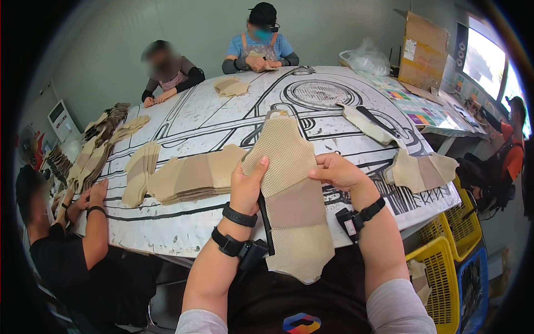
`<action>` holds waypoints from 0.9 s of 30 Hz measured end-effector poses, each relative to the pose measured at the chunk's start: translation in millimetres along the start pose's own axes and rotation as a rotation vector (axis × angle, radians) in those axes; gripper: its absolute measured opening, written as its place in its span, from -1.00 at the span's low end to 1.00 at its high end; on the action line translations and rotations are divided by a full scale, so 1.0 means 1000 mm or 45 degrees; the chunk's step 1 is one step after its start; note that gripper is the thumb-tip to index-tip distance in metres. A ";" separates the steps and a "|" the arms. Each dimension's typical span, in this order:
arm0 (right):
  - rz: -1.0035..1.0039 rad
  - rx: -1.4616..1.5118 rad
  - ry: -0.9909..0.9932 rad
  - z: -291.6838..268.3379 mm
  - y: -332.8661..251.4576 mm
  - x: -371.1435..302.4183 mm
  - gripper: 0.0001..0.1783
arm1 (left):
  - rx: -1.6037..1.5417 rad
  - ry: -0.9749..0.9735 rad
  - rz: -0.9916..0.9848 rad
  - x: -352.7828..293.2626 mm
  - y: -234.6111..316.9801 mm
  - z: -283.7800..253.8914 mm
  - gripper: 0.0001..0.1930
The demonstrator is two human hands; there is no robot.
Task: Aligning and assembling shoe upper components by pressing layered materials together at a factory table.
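I hold up a long beige mesh fabric panel [297, 209] with a smooth brown band across its middle and notched, shaped ends. My left hand [247, 183] grips its left edge, thumb on top and fingers behind. Opposite, my right hand [336, 171] pinches the right edge between thumb and fingers. A narrow black strip [266, 225] runs down beside the panel's left edge, below my left hand. On the table to the left lies a stack of similar panels [192, 175]. Another panel group [425, 171] rests at the right edge of the table.
The table [167, 225] wears a white cover with black line drawings. More panel piles [142, 170] spread left. A pale strip with a black part [372, 125] lies right. Yellow baskets [436, 273] and a blue crate [473, 284] stand below right. Co-workers sit left and across; another person is far right.
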State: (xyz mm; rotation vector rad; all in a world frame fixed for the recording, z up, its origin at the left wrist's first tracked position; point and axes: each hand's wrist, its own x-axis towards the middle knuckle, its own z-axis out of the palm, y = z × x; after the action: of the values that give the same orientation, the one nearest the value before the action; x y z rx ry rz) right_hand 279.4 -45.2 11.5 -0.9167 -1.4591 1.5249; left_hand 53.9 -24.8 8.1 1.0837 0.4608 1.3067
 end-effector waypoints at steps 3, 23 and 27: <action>0.060 0.011 0.116 0.004 0.002 0.009 -0.66 | -0.021 0.054 0.037 0.002 0.002 -0.001 -0.66; -0.119 0.109 0.214 0.037 0.014 0.022 -0.55 | 0.028 0.138 0.159 0.003 0.009 -0.005 -0.69; -0.064 0.482 0.193 0.027 0.021 0.022 -0.61 | 0.006 0.130 0.167 0.006 0.010 -0.005 -0.69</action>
State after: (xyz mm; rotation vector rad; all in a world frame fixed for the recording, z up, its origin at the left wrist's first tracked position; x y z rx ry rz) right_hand 244.5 -35.9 -7.2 -0.7422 -1.0316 1.5863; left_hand 45.7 -18.7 15.3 1.0694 0.4752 1.4822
